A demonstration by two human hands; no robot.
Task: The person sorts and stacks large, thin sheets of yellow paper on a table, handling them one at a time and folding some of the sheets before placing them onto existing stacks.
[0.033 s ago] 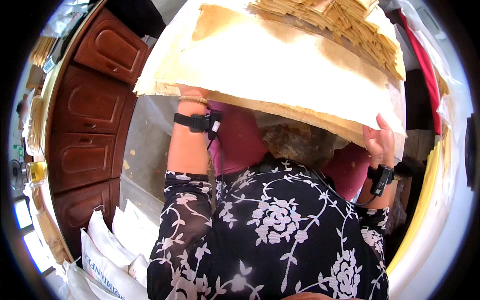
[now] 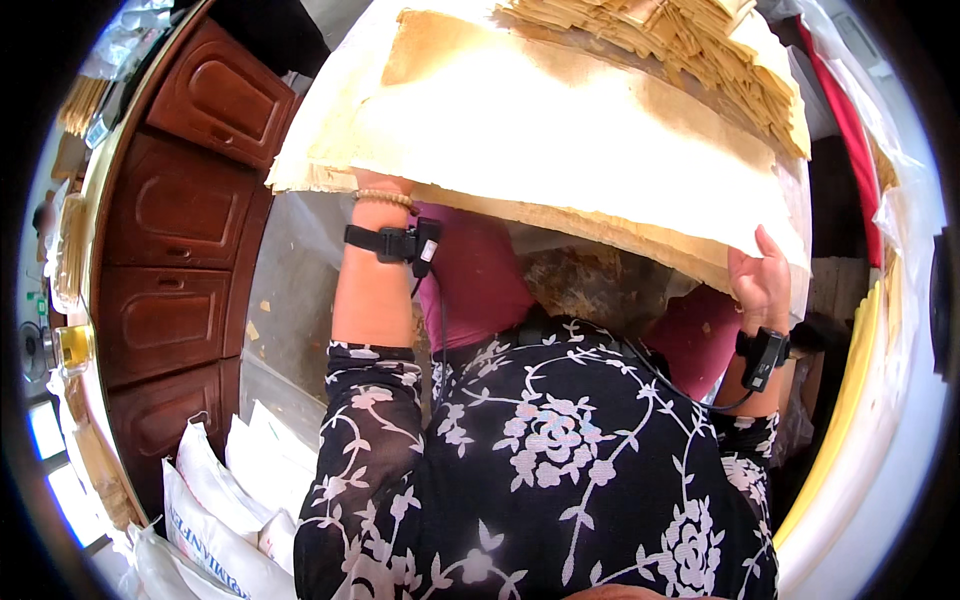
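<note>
A large pale sheet (image 2: 560, 130), very bright with glare, lies in front of me over thin tan layers (image 2: 600, 232) that show along its near edge. My left hand (image 2: 385, 183) is at the left part of this edge; its fingers are hidden by the sheet and the glare. At the right end of the same edge is my right hand (image 2: 764, 280), palm partly turned up. Its thumb stands up apart from the other fingers, which bend beside the edge and are partly hidden. Tan flat folded pieces (image 2: 690, 50) are heaped on the far side of the sheet.
Brown wooden cabinet doors (image 2: 180, 220) run along the left. White printed sacks (image 2: 215, 500) stand at the lower left. Yellow material (image 2: 835, 400) lines the right side, near a red strip (image 2: 850, 130). My legs are below the sheet's near edge.
My left wrist has shifted very slightly to the left. Otherwise the sheet, the heap and my right hand look the same.
</note>
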